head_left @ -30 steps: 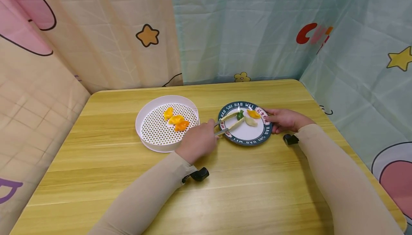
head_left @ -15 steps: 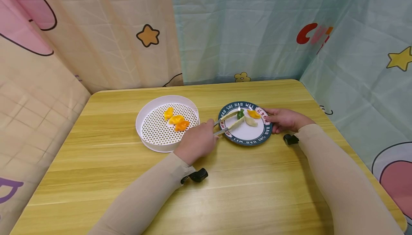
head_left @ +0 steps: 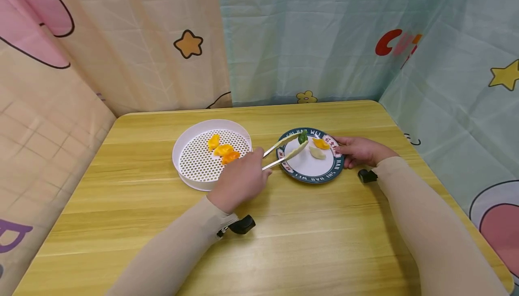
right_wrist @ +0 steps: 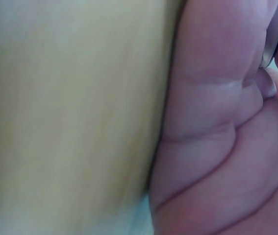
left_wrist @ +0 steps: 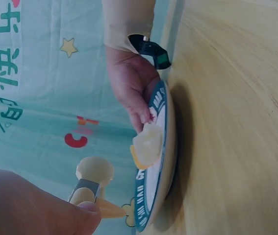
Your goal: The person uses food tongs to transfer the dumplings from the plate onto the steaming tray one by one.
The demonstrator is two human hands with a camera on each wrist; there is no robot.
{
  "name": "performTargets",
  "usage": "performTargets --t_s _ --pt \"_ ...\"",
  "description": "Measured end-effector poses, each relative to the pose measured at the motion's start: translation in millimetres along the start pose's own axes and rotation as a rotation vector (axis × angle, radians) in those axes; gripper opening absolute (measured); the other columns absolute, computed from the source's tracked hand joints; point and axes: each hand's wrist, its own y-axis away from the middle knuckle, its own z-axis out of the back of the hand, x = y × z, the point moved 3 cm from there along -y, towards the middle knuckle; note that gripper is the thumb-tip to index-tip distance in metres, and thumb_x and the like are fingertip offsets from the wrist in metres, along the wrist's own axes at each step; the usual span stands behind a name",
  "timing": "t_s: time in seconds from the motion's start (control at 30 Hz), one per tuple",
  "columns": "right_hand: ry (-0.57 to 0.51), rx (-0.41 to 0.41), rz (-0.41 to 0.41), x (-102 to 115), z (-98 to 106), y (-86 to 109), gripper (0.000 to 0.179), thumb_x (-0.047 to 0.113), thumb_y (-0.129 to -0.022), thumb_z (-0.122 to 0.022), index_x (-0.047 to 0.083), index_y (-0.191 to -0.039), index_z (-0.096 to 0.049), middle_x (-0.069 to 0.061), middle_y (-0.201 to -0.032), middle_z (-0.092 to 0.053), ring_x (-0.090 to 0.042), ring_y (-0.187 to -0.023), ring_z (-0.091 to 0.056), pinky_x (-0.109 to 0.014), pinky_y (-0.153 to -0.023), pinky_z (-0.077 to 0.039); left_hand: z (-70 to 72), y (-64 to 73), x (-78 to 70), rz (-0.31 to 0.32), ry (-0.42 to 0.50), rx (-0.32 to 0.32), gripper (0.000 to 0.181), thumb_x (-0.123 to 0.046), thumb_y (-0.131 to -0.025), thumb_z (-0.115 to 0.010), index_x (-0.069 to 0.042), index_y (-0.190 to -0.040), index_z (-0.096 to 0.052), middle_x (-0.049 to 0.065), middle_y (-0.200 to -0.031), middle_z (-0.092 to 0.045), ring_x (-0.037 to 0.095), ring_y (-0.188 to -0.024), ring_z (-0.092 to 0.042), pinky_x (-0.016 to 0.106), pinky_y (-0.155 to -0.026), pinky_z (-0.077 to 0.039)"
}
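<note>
My left hand (head_left: 242, 178) grips metal tongs (head_left: 298, 149) with cream tips. Between those tips is a small green dumpling-shaped piece (head_left: 302, 138), over the far part of a round plate (head_left: 338, 166) with a dark teal lettered rim. A whitish dumpling (head_left: 317, 153) and a yellow-orange dumpling (head_left: 320, 143) lie on the plate. At the plate's right edge, my right hand (head_left: 361, 151) pinches the rim, thumb on top. The left wrist view shows the tongs (left_wrist: 94, 171) above the plate (left_wrist: 139, 205); the green piece is hidden there.
Left of the plate stands a white round steamer basket (head_left: 176, 163) with a perforated bottom. It holds a yellow dumpling (head_left: 213, 142), a second yellow one (head_left: 223, 150) and an orange one (head_left: 230, 157). Printed curtains (head_left: 308, 39) hang behind the wooden table (head_left: 308, 242).
My left hand has drawn back slightly to the left, and the tongs have lifted with the green dumpling, away from the whitish one. The right hand keeps its place on the plate rim.
</note>
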Motion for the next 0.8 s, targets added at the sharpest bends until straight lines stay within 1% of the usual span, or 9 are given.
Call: performTargets --t_s 0.07,0.17,0.33,0.43,0.5,0.63,0.8 --pt "-0.003 0.002 0.001 -0.5 0.4 -0.4 0.074 0.037 -0.111 -0.052 0.020 -0.170 -0.009 -0.002 -0.085 -0.063 -0.016 -0.072 -0.063 -0.027 -0.072 -0.057 4.9 4.8 2.5 0.004 0.007 -0.018 0.034 -0.043 -0.102 -0.066 -0.014 -0.116 -0.055 0.004 -0.086 -0.059 0.024 -0.066 -0.057 0.037 -0.052 -0.045" --pt "-0.004 0.005 0.009 -0.5 0.4 -0.3 0.074 0.036 -0.112 -0.051 0.019 -0.170 -0.008 -0.002 -0.083 -0.063 -0.016 -0.071 -0.063 -0.027 -0.071 -0.057 11.9 12.1 8.0 0.017 0.016 -0.029 0.034 -0.043 -0.102 -0.066 -0.014 -0.116 -0.055 0.003 -0.085 -0.060 0.024 -0.065 -0.057 0.037 -0.052 -0.045" --pt "-0.001 0.001 0.010 1.1 -0.6 0.9 0.072 0.036 -0.112 -0.050 0.019 -0.170 -0.009 -0.001 -0.082 -0.064 -0.015 -0.071 -0.063 -0.026 -0.071 -0.057 22.9 25.0 23.8 0.023 0.032 -0.076 0.033 -0.042 -0.102 -0.067 -0.015 -0.117 -0.054 0.002 -0.087 -0.062 0.025 -0.064 -0.057 0.038 -0.053 -0.044" --pt "0.001 -0.002 0.004 2.2 -0.9 1.6 0.072 0.035 -0.113 -0.049 0.019 -0.170 -0.009 -0.001 -0.083 -0.064 -0.015 -0.071 -0.063 -0.026 -0.071 -0.057 28.8 33.1 38.2 0.034 0.020 -0.109 0.037 -0.042 -0.102 -0.067 -0.013 -0.121 -0.054 0.003 -0.089 -0.064 0.026 -0.063 -0.057 0.039 -0.054 -0.043" --pt "-0.001 0.001 0.002 2.3 -0.7 1.8 0.072 0.036 -0.113 -0.049 0.019 -0.170 -0.009 -0.002 -0.083 -0.064 -0.016 -0.071 -0.063 -0.026 -0.071 -0.057 32.6 38.6 49.0 0.046 0.014 -0.116 0.040 -0.042 -0.102 -0.066 -0.010 -0.123 -0.054 0.005 -0.092 -0.066 0.026 -0.064 -0.057 0.038 -0.055 -0.044" --pt "-0.001 0.002 0.000 2.8 -1.0 3.3 0.073 0.035 -0.112 -0.050 0.018 -0.170 -0.009 -0.002 -0.084 -0.064 -0.016 -0.071 -0.063 -0.027 -0.071 -0.057 41.6 51.1 71.0 0.084 0.024 -0.109 0.042 -0.039 -0.102 -0.065 -0.007 -0.126 -0.052 0.007 -0.095 -0.066 0.024 -0.067 -0.057 0.036 -0.057 -0.044" --pt "-0.002 0.005 0.003 2.2 -0.6 2.7 0.072 0.035 -0.112 -0.050 0.018 -0.170 -0.009 -0.002 -0.084 -0.064 -0.016 -0.072 -0.063 -0.027 -0.071 -0.057 53.4 68.0 99.4 0.147 0.023 -0.095 0.042 -0.039 -0.104 -0.062 -0.005 -0.127 -0.050 0.009 -0.094 -0.065 0.024 -0.068 -0.056 0.035 -0.057 -0.042"
